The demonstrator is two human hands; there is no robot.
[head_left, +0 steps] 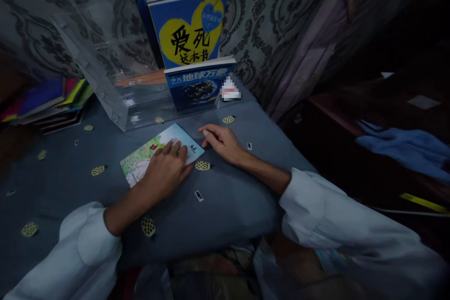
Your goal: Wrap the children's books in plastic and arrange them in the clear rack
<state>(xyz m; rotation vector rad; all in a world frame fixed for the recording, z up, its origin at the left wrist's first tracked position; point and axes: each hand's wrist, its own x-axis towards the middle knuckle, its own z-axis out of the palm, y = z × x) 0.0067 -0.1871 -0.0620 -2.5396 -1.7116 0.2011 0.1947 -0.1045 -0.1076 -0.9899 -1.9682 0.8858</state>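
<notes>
A thin picture book (194,142) with a pale blue and green illustrated cover lies aslant on the patterned cloth. My left hand (168,165) rests palm down on its cover, fingers spread, hiding part of the picture. Just off the book's right corner is my right hand (225,143), its fingers loosely bent and apart. I see nothing held in it. Beyond both hands, a clear plastic display rack (119,112) holds upright books, among them a blue book with a yellow heart (168,40) and a dark blue book showing a globe (197,89).
Stacked colourful books (45,98) lie at the left of the cloth-covered table (228,206). A small white object (230,90), blurred out, stands beside the rack. Patterned wall covering (253,28) rises behind. Blue fabric (404,145) lies on a dark surface at right.
</notes>
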